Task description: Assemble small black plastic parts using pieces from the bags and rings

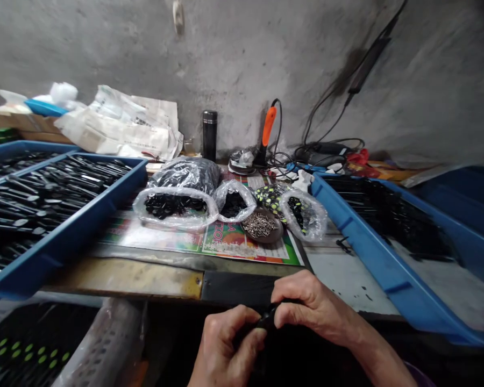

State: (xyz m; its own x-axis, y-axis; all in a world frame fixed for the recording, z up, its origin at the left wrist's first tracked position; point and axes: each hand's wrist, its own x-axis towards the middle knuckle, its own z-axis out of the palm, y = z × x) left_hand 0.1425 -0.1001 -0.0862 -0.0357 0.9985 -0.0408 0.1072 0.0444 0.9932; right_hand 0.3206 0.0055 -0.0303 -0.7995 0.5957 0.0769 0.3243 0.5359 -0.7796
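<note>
two hands were at work: your left hand (225, 349) and right hand (314, 307) pinched a small black piece (268, 318) between them, just off the bench edge (121, 278), likely for steadiness, with bagged black parts (175, 207) set within easy reach.

Plastic bags (175, 201) on paper mat (153, 234), between left tray (44, 252), right tray (371, 252).

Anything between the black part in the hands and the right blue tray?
Nothing but the right hand itself: it holds the black part and beyond it lies only white bench top, up to the right blue tray.
</note>
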